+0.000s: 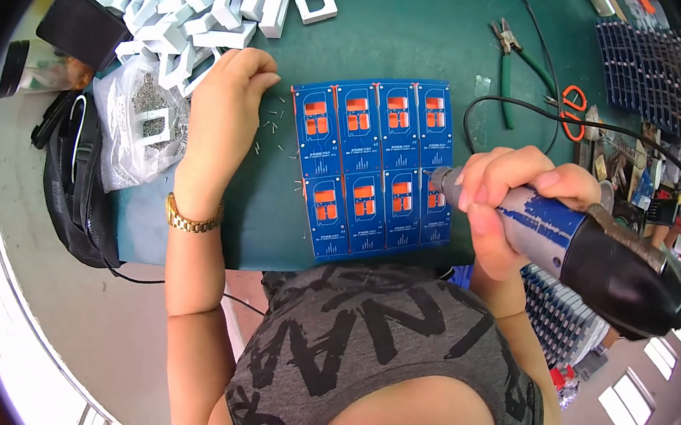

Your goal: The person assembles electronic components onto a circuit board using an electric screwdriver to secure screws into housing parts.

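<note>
Gripping the blue-and-black power driver (548,230), the right hand (507,181) wraps its neck; a slanted push could skid it, scratching the blue panel (371,167). Panel: eight sections, orange-showing cutouts, white print, near the worktop's (407,30) front edge. Left hand (229,103): fingers curled, cannot tell whether pinching anything.

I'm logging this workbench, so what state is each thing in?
Right hand: closed around the power tool
Power tool: held tilted, running or not unclear
Left hand: fingers curled, grip unclear
Blue panel: lying flat
Small screws: scattered loose
White frames: heaped in a pile
Plastic bag: filled with small metal pieces
Pliers: handles spread
</note>
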A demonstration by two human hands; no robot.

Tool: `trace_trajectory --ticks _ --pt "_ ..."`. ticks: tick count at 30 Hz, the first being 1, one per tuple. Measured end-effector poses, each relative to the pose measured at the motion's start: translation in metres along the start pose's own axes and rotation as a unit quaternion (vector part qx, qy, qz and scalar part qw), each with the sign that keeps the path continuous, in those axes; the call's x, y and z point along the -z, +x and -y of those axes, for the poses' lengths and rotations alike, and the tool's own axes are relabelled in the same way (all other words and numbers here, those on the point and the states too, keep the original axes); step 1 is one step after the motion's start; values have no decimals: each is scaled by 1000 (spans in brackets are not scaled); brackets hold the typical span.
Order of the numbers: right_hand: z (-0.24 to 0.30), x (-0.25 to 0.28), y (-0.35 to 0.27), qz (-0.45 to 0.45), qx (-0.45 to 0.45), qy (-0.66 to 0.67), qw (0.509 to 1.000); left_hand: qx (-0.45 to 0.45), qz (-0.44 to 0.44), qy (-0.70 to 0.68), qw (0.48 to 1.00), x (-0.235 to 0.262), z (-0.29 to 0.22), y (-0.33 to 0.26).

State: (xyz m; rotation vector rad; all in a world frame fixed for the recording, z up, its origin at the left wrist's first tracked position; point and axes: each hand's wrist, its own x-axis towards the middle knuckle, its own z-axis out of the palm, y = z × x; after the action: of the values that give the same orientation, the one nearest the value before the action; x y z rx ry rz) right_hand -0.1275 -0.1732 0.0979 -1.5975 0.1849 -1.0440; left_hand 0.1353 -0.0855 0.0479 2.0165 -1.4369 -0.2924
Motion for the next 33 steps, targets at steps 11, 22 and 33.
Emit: trace_trajectory --ticks 11,22,33 --pt "0 18 -5 -19 41 15 999 -17 39 -181 983 -23 -60 -8" --pt "8 50 -33 -203 134 -67 968 -296 105 -99 944 -88 -109 -11" --pt "10 54 -34 -154 123 -58 979 -321 107 -61 939 -93 -111 -10"
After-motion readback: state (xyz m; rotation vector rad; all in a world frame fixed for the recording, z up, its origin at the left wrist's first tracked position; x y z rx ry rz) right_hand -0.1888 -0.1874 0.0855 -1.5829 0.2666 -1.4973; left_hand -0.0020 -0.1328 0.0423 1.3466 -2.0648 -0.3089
